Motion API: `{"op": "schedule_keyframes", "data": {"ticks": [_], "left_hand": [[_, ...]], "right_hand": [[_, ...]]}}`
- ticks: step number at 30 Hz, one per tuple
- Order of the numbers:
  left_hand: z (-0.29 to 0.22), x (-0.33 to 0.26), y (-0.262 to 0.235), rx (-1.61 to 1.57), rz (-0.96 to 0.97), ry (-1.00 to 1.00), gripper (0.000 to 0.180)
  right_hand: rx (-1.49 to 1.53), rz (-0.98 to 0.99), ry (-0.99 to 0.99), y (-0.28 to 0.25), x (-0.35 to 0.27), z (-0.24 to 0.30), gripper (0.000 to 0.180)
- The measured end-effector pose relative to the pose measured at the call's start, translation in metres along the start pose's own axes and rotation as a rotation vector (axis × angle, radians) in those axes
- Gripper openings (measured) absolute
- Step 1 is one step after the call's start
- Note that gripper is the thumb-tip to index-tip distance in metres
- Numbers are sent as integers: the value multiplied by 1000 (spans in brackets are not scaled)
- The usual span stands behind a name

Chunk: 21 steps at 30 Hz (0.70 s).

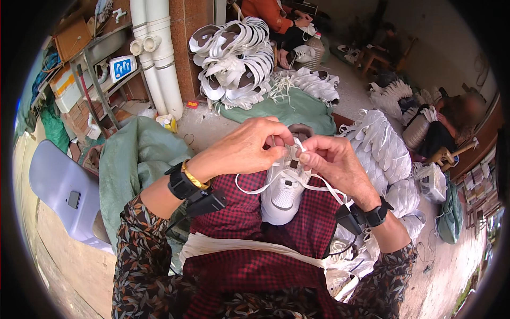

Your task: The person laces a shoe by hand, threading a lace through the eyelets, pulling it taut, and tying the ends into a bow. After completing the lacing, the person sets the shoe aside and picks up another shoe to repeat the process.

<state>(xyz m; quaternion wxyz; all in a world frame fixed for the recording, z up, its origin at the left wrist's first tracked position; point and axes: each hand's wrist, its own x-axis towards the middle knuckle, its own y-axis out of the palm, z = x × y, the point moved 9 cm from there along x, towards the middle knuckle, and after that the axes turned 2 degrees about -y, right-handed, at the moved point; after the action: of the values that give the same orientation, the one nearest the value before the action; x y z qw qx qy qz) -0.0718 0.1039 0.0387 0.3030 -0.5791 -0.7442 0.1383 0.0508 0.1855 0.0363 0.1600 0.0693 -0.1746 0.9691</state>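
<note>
And there's a blue panel showing white symbols, a small dark mark on the white shoe, yet no readable words!

A pale lavender plastic chair stood at the left, with a small dark-faced smartphone lying on it. Just beside the chair, a crumpled grey-green woven sheet was heaped. Behind it rose two thick white plastic pipes, next to a speckled reddish-brown stone pillar. A blue-and-white rectangular box stood left of the pipes, and a brown cardboard box sat higher up. A small red packet lay on the floor near the pillar's foot. Farther back, a person in an orange top was seated.
</note>
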Motion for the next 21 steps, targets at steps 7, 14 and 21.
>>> {"op": "schedule_keyframes", "data": {"ticks": [7, 14, 21], "left_hand": [[8, 19, 66, 515, -35, 187, 15], [24, 12, 44, 181, -14, 230, 11], [39, 1, 44, -97, -90, 254, 14]], "right_hand": [[-19, -221, -14, -35, -46, -40, 17], [-349, -267, -1, -28, -41, -38, 12], [-671, -294, -211, -17, -23, -24, 6]]}}
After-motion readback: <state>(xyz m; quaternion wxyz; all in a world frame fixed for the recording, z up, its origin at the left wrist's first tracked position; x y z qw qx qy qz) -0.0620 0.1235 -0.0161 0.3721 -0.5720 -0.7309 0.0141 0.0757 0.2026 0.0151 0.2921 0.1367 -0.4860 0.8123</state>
